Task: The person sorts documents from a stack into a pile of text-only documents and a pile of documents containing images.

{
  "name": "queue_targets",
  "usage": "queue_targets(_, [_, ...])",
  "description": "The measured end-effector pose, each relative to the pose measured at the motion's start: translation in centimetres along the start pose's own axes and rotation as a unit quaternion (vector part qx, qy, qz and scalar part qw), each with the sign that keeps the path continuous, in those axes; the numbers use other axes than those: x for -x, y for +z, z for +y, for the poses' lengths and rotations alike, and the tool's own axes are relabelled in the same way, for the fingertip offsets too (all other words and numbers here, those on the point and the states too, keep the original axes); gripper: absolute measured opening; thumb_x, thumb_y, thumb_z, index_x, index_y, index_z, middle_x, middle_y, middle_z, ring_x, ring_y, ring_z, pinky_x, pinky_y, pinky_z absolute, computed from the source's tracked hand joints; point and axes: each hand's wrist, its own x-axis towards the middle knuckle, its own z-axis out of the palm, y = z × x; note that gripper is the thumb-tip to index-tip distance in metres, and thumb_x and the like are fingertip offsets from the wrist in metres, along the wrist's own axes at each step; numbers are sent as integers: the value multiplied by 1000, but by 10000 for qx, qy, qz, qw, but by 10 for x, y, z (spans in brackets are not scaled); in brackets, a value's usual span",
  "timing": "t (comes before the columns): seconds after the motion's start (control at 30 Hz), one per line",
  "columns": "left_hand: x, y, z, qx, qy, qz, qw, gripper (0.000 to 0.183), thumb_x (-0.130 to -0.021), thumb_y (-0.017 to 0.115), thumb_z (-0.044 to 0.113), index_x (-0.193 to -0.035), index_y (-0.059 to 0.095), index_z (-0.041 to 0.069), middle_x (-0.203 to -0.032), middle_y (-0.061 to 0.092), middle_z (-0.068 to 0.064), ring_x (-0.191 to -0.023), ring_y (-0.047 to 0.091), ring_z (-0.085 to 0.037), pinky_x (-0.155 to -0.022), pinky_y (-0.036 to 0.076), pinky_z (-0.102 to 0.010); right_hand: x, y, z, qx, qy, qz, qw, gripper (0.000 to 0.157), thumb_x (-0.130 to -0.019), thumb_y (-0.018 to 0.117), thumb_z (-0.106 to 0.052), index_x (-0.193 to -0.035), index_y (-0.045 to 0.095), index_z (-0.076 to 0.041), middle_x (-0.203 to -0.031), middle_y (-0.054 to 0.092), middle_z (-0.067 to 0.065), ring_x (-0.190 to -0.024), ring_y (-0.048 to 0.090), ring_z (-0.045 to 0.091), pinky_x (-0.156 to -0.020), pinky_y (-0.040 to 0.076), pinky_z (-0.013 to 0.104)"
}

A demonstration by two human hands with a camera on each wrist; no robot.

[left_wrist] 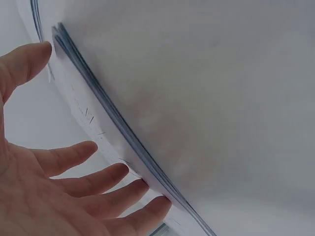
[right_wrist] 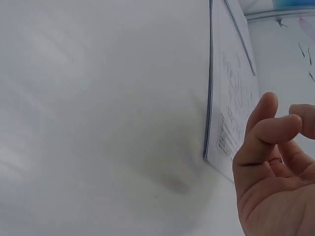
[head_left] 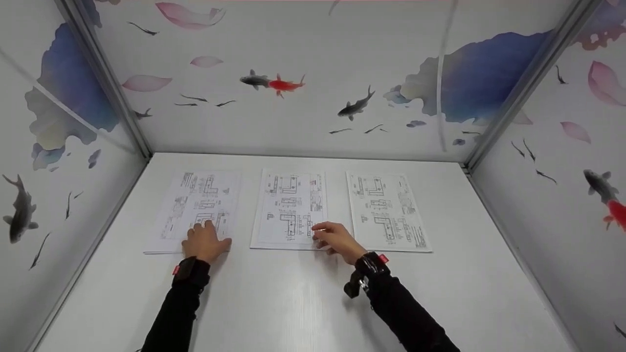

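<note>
Three stacks of paper with printed technical drawings lie side by side on a white table. Over the front edge of the left stack (head_left: 166, 230) is my left hand (head_left: 204, 243), fingers spread and thumb out to the right. The left wrist view shows that hand (left_wrist: 74, 201) with its fingertips right at the layered paper edge (left_wrist: 115, 115). My right hand (head_left: 342, 240) is at the lower right corner of the middle stack (head_left: 274, 239), its fingers loosely bent with nothing between them. The right stack (head_left: 418, 239) lies just beyond that hand.
The white table (head_left: 274, 303) is enclosed by panels at the back and both sides, printed with fish, petals and blue leaves. Metal posts (head_left: 105, 80) stand at the back corners. Each wrist wears a black strap, with a small camera (head_left: 353, 288) by the right one.
</note>
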Motion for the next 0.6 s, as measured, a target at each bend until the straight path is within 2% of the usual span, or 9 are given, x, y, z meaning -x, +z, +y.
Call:
queue_targets(0.17, [-3, 6, 3, -240, -71, 238, 9994, 53, -78, 67, 32, -107, 56, -10, -103, 59, -31, -97, 53, -47, -79, 45, -62, 5, 13, -7, 46, -195, -484, 9986, 36, -97, 58, -21, -128, 60, -3, -115, 66, 18, -84, 66, 14, -60, 46, 24])
queue_targets(0.3, [-4, 10, 5, -424, -45, 334, 9985, 51, -76, 67, 34, -101, 57, -9, -96, 60, -31, -90, 54, -47, -72, 46, -60, 7, 19, -7, 44, -228, -713, 9972, 37, -97, 58, -22, -128, 59, -3, -116, 66, 19, -85, 66, 15, -61, 46, 24])
queue_targets(0.47, [-6, 9, 8, -421, 90, 310, 9986, 45, -75, 68, 28, -99, 58, -10, -89, 62, -29, -79, 57, -43, -67, 47, -55, 9, 23, -4, 45, -220, -817, 9964, 37, -97, 58, -23, -128, 59, -2, -116, 67, 19, -85, 67, 15, -61, 47, 24])
queue_targets(0.6, [-9, 5, 8, -317, 339, 325, 9984, 39, -75, 69, 18, -101, 59, -10, -83, 65, -24, -67, 56, -34, -62, 49, -49, 9, 25, -2, 27, -208, -819, 9964, 37, -97, 57, -22, -128, 59, -1, -116, 67, 18, -84, 66, 15, -61, 48, 24])
